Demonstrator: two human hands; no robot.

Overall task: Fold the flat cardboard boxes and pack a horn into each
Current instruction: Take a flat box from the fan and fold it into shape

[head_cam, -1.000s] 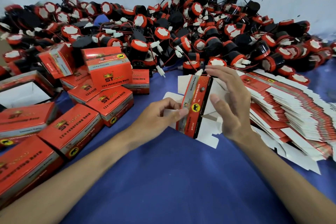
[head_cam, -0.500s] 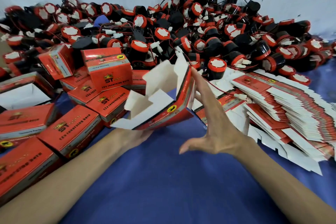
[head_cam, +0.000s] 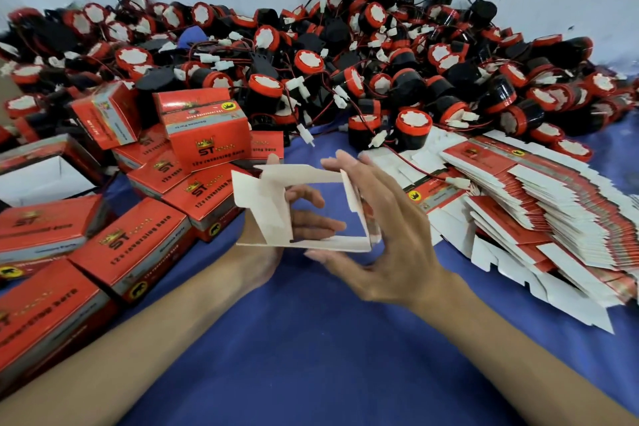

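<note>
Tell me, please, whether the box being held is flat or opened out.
Opened out: the box forms a hollow sleeve; blue cloth shows through its unclosed ends.

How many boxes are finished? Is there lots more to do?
Some are done: closed red boxes sit piled on the left. Right now the left hand and right hand hold one box opened into a square tube, both ends open, no horn inside. Lots remains: a big stack of flat boxes on the right and a huge pile of horns behind.
</note>
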